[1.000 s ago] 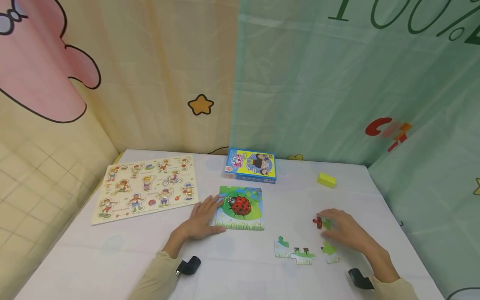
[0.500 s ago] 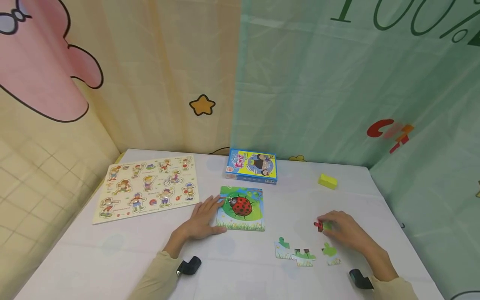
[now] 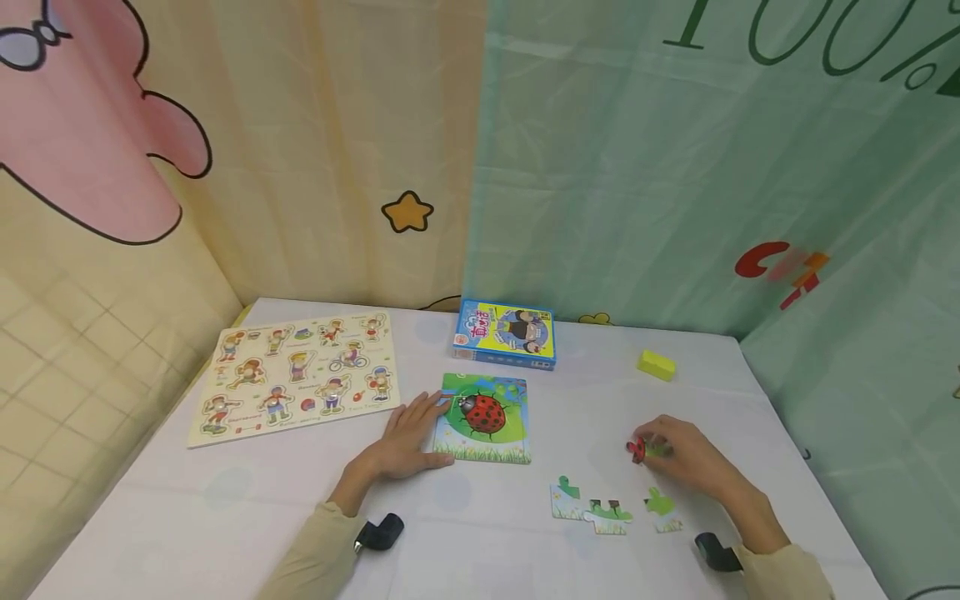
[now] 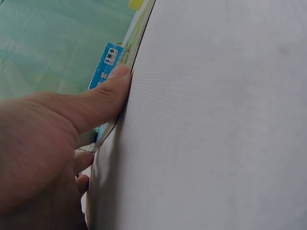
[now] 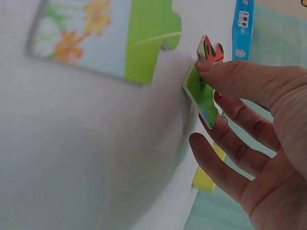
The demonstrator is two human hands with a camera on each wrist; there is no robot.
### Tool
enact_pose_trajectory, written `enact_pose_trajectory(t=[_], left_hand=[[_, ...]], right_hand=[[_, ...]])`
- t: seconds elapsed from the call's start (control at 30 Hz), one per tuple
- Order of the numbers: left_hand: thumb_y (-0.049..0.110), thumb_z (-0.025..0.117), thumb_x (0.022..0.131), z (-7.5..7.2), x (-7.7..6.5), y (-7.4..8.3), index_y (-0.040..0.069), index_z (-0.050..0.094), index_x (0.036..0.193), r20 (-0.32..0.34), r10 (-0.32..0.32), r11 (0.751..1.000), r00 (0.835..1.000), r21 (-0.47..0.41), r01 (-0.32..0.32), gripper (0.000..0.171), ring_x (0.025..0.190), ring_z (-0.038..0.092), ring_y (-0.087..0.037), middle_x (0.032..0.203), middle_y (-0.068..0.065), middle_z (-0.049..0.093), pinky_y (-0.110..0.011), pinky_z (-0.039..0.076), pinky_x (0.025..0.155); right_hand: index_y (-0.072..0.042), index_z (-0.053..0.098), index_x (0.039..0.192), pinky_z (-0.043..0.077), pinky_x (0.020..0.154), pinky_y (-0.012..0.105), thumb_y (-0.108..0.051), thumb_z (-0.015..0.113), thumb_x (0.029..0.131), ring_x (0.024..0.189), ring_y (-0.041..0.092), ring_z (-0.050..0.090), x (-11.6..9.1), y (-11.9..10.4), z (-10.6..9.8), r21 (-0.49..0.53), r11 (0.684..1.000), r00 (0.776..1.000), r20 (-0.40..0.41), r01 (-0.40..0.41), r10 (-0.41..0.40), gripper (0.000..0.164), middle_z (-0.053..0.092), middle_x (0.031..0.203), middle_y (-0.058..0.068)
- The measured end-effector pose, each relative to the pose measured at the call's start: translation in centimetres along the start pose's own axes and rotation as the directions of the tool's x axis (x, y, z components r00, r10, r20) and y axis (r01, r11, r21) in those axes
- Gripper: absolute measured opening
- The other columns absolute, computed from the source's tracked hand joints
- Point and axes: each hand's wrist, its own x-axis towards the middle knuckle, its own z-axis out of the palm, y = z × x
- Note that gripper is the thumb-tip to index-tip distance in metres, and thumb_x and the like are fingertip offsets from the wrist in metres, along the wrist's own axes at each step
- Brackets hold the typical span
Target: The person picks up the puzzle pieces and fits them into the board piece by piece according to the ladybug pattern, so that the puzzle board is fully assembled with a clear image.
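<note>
A square ladybug picture point(image 3: 480, 429) with a grass border lies at the middle of the table. My left hand point(image 3: 405, 440) rests flat beside it, fingertips on its left edge and thumb by its lower left corner. In the left wrist view the thumb point(image 4: 108, 96) lies straight. My right hand point(image 3: 686, 454) pinches a red and green jigsaw piece point(image 5: 204, 96) between thumb and fingers, tilted over the table. Just nearer me lie more jigsaw pieces: a joined pair with grass point(image 3: 609, 518) and a bright green, grass-edged part point(image 3: 662, 504).
A wooden peg board point(image 3: 292, 379) with sports figures lies at the left. A blue and yellow box point(image 3: 504, 333) lies behind the picture, and a yellow block point(image 3: 657, 365) sits at the back right. Curtains point(image 3: 600, 167) hang right behind the table's back edge.
The jigsaw piece in my right hand has turned a little between the fingers, with the hand nearly in place. My left hand and the loose pieces have stayed put.
</note>
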Motion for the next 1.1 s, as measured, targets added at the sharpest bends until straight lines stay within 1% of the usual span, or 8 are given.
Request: enact_pose_trajectory(t=[0.13, 0.23, 0.4, 0.5, 0.7, 0.9, 0.97, 1.1], left_hand=[[0.034, 0.07, 0.093, 0.1, -0.2, 0.3, 0.003, 0.03, 0.156, -0.038, 0.012, 1.0, 0.999, -0.009, -0.012, 0.081, 0.154, 0.007, -0.043, 0.167, -0.019, 0.016, -0.065, 0.003, 0.121], [0.031, 0.071, 0.093, 0.1, -0.2, 0.6, 0.002, 0.031, 0.156, -0.058, 0.009, 1.0, 0.998, 0.001, -0.009, 0.08, 0.153, 0.009, -0.045, 0.166, -0.02, 0.019, -0.066, 0.005, 0.12], [0.032, 0.07, 0.093, 0.1, 0.2, 1.5, 0.005, 0.03, 0.157, -0.055, -0.028, 0.998, 0.998, 0.052, 0.031, 0.08, 0.154, 0.01, -0.042, 0.167, -0.014, 0.021, -0.065, 0.007, 0.121], [0.033, 0.07, 0.093, 0.1, 0.6, 1.8, 0.006, 0.029, 0.158, -0.042, -0.06, 0.995, 0.997, 0.073, 0.063, 0.08, 0.155, 0.01, -0.04, 0.167, -0.011, 0.021, -0.065, 0.008, 0.121], [0.034, 0.068, 0.095, 0.2, 1.7, 2.2, 0.006, 0.025, 0.159, -0.017, -0.098, 0.992, 0.995, 0.078, 0.099, 0.081, 0.156, 0.006, -0.036, 0.168, -0.009, 0.019, -0.064, 0.005, 0.122], [0.033, 0.067, 0.095, 0.2, 2.3, 2.1, 0.006, 0.024, 0.159, -0.002, -0.108, 0.994, 0.994, 0.029, 0.108, 0.082, 0.156, 0.003, -0.038, 0.168, -0.01, 0.017, -0.065, 0.0, 0.122], [0.031, 0.068, 0.095, 0.1, 2.3, 1.9, 0.005, 0.025, 0.159, -0.004, -0.099, 0.995, 0.995, 0.003, 0.099, 0.082, 0.155, 0.004, -0.04, 0.168, -0.011, 0.018, -0.067, -0.001, 0.121], [0.032, 0.068, 0.095, 0.1, 2.4, 1.6, 0.006, 0.023, 0.159, 0.007, -0.095, 0.995, 0.995, -0.006, 0.095, 0.083, 0.156, 0.002, -0.039, 0.169, -0.01, 0.016, -0.066, -0.001, 0.121]], right_hand=[[-0.008, 0.071, 0.109, 0.058, 0.078, 0.038, -0.008, 0.079, 0.082, 0.089, 0.018, 0.065, 1.1, -0.9, 0.1, -0.026, 0.999, 1.0, 0.015, -0.023, 0.023, 0.028, 0.068, 0.098, -0.002], [-0.007, 0.072, 0.108, 0.058, 0.079, 0.04, -0.005, 0.078, 0.082, 0.088, 0.017, 0.065, 2.1, -1.3, 0.3, -0.061, 0.998, 1.0, 0.02, 0.0, 0.002, 0.027, 0.069, 0.097, -0.001], [-0.005, 0.073, 0.107, 0.059, 0.08, 0.04, -0.003, 0.078, 0.081, 0.087, 0.017, 0.065, 4.2, -1.8, 0.5, -0.113, 0.992, 0.998, 0.031, 0.06, -0.057, 0.027, 0.071, 0.098, 0.001], [-0.004, 0.074, 0.109, 0.059, 0.081, 0.04, -0.004, 0.077, 0.082, 0.087, 0.016, 0.064, 5.6, -2.4, 0.6, -0.101, 0.992, 0.995, 0.067, 0.079, -0.072, 0.028, 0.072, 0.099, 0.002], [-0.004, 0.073, 0.108, 0.058, 0.085, 0.043, -0.005, 0.077, 0.081, 0.089, 0.019, 0.064, 8.2, -3.6, 0.9, -0.094, 0.993, 0.991, 0.116, 0.07, -0.059, 0.028, 0.072, 0.099, 0.003], [-0.005, 0.073, 0.111, 0.057, 0.085, 0.041, -0.009, 0.079, 0.082, 0.089, 0.017, 0.063, 10.3, -6.4, 0.7, -0.065, 0.993, 0.987, 0.133, 0.095, -0.085, 0.031, 0.072, 0.098, 0.002], [-0.004, 0.073, 0.113, 0.057, 0.083, 0.039, -0.01, 0.079, 0.082, 0.089, 0.016, 0.063, 11.0, -7.6, 0.9, -0.037, 0.992, 0.984, 0.136, 0.121, -0.115, 0.031, 0.072, 0.099, 0.002], [-0.003, 0.073, 0.115, 0.057, 0.082, 0.036, -0.011, 0.077, 0.084, 0.09, 0.016, 0.065, 12.3, -9.9, 1.6, 0.004, 0.983, 0.974, 0.14, 0.181, -0.18, 0.032, 0.073, 0.104, 0.003]])
